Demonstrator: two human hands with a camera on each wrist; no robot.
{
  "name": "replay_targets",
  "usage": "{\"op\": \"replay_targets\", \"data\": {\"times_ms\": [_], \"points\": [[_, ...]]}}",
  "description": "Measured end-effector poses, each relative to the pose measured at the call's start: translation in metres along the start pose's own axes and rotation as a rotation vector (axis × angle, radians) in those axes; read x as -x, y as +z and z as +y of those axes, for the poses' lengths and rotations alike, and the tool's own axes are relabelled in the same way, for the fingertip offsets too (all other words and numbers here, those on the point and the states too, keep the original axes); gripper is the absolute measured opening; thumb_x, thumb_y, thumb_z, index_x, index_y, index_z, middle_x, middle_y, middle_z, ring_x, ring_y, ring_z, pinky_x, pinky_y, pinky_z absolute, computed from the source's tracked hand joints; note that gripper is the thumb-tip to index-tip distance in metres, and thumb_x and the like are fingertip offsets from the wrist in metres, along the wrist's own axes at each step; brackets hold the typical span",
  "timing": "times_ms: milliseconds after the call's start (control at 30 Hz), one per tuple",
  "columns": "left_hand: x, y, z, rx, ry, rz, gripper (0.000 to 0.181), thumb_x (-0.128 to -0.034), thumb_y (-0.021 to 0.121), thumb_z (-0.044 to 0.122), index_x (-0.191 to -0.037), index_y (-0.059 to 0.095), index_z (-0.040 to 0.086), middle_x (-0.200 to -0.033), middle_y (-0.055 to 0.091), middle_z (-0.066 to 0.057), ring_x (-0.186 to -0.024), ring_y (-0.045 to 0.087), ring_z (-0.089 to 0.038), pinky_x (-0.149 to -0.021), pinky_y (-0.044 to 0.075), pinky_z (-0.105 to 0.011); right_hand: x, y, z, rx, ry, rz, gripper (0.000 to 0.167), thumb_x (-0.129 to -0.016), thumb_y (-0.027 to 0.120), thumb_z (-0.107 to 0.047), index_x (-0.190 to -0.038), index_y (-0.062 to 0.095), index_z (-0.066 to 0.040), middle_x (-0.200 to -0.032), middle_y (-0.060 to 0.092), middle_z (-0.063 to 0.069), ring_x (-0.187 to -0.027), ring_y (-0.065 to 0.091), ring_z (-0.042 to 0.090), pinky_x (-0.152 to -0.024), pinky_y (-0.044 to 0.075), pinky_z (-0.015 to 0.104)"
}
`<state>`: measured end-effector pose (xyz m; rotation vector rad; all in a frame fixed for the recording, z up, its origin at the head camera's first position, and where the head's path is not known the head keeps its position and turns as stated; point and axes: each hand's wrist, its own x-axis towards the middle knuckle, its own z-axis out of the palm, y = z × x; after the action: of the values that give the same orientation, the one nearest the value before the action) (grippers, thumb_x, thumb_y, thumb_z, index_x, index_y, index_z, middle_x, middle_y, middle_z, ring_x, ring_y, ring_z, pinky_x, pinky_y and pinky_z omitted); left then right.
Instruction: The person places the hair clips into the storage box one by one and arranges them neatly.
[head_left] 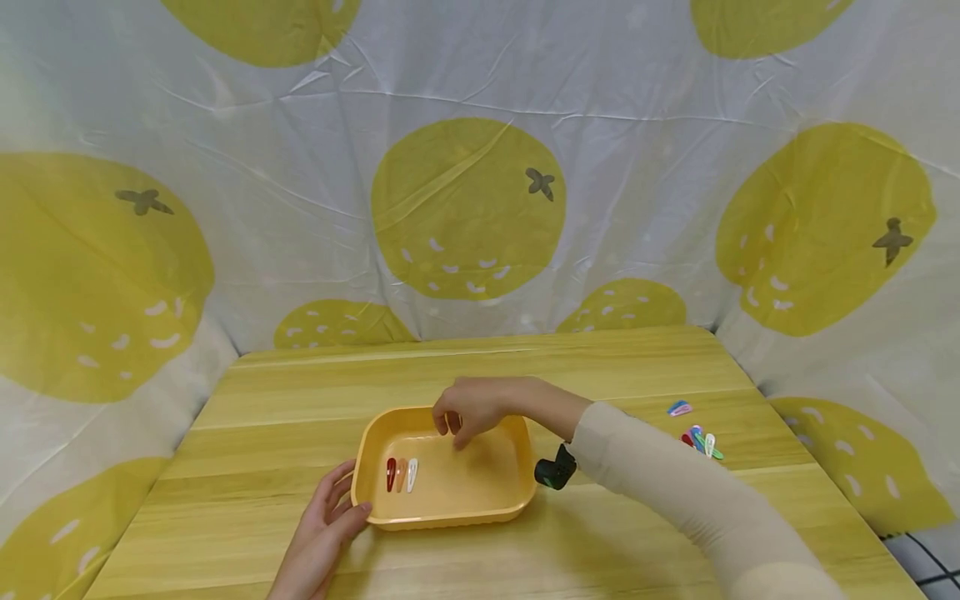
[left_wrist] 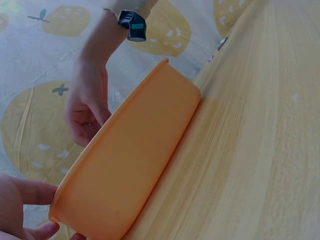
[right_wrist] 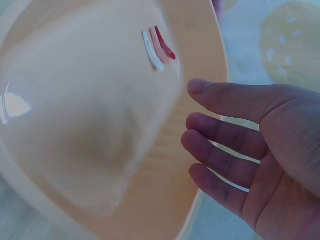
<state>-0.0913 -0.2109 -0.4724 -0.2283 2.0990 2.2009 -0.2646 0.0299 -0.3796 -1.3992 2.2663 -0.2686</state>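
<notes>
A yellow-orange plastic tray (head_left: 465,518) with raised walls stands on the table. Three snap hair clips lie side by side in its left part: a dark red clip (head_left: 391,474), an orange-pink clip (head_left: 401,475) and a white clip (head_left: 412,475). My left hand (head_left: 321,527) grips the tray's near left corner, thumb by the rim and fingers along the outer wall. Above the tray's far side hovers my right hand (head_left: 474,410). In the right wrist view its fingers (right_wrist: 220,160) are loosely bent and apart from the thumb, with nothing between them.
Right of the tray, a small pile of colourful hair clips (head_left: 701,442) lies on the wooden table (head_left: 300,400). Slightly farther back are blue and pink clips (head_left: 679,408). A fruit-print curtain (head_left: 637,208) hangs behind. A dark wrist camera (head_left: 557,468) sits under the right sleeve.
</notes>
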Motion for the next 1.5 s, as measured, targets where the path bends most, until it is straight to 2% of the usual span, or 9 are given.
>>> {"op": "replay_targets", "data": {"times_ms": [133,200,300,367,433,1000,1333,1500], "points": [[-0.001,-0.001,-0.001,-0.008,0.004,0.002,0.071,-0.0983,0.058,-0.007,-0.160,0.023,0.002,-0.157,0.030,-0.028,-0.141,0.034,-0.044,-0.093,0.052,-0.030,0.008,-0.001,0.006,-0.015,0.016,0.006,0.024,-0.091,0.082,-0.014,-0.111,0.073,-0.004,-0.092,0.067,-0.005,-0.084,0.060,0.008,-0.078,0.049,0.023],[0.000,-0.001,-0.001,-0.012,0.004,0.009,0.071,-0.0979,0.058,-0.008,-0.159,0.024,0.002,-0.157,0.032,-0.028,-0.140,0.034,-0.043,-0.091,0.053,-0.029,0.011,-0.002,0.009,-0.009,0.019,0.011,0.024,-0.091,0.082,-0.015,-0.110,0.073,-0.006,-0.092,0.067,-0.007,-0.084,0.060,0.007,-0.085,0.047,0.024],[0.001,0.000,0.001,-0.012,0.004,0.013,0.070,-0.0971,0.058,-0.009,-0.159,0.026,0.002,-0.157,0.033,-0.028,-0.140,0.035,-0.043,-0.090,0.053,-0.027,0.019,-0.004,0.014,0.001,0.026,0.014,0.023,-0.091,0.082,-0.016,-0.109,0.072,-0.006,-0.093,0.068,-0.006,-0.085,0.061,0.007,-0.088,0.047,0.026],[0.001,0.000,0.001,-0.012,0.006,0.009,0.070,-0.0972,0.058,-0.008,-0.159,0.026,0.002,-0.157,0.032,-0.028,-0.140,0.035,-0.043,-0.090,0.053,-0.027,0.025,-0.006,0.017,0.004,0.033,0.018,0.023,-0.091,0.082,-0.016,-0.109,0.072,-0.006,-0.093,0.069,-0.005,-0.085,0.061,0.008,-0.087,0.047,0.026],[0.000,0.000,0.001,-0.012,0.006,0.006,0.071,-0.0974,0.058,-0.008,-0.159,0.025,0.002,-0.157,0.032,-0.028,-0.140,0.035,-0.043,-0.090,0.052,-0.027,0.031,-0.008,0.020,-0.014,0.039,0.021,0.023,-0.091,0.082,-0.015,-0.110,0.072,-0.005,-0.095,0.070,-0.002,-0.086,0.062,0.010,-0.082,0.051,0.026],[-0.003,-0.001,0.001,-0.042,-0.005,0.002,0.072,-0.0989,0.059,-0.005,-0.160,0.022,0.002,-0.159,0.030,-0.029,-0.141,0.033,-0.043,-0.092,0.052,-0.029,0.067,-0.016,0.039,-0.068,0.058,0.068,0.024,-0.091,0.082,-0.014,-0.111,0.071,-0.006,-0.098,0.070,-0.002,-0.089,0.065,0.010,-0.081,0.053,0.026],[-0.002,-0.003,0.001,-0.056,0.002,0.014,0.071,-0.0979,0.059,-0.006,-0.159,0.025,0.001,-0.158,0.032,-0.028,-0.138,0.038,-0.044,-0.090,0.052,-0.025,0.087,-0.022,0.051,-0.141,0.059,0.080,0.024,-0.092,0.079,-0.012,-0.113,0.071,-0.004,-0.104,0.071,0.005,-0.093,0.068,0.013,-0.083,0.054,0.029],[-0.003,-0.002,-0.001,-0.053,0.006,0.005,0.071,-0.0981,0.061,-0.005,-0.159,0.025,0.001,-0.157,0.033,-0.028,-0.137,0.039,-0.044,-0.091,0.052,-0.026,0.103,-0.021,0.063,-0.164,0.089,0.085,0.024,-0.093,0.079,-0.012,-0.114,0.070,-0.007,-0.106,0.070,0.005,-0.094,0.068,0.014,-0.083,0.055,0.030]]}}
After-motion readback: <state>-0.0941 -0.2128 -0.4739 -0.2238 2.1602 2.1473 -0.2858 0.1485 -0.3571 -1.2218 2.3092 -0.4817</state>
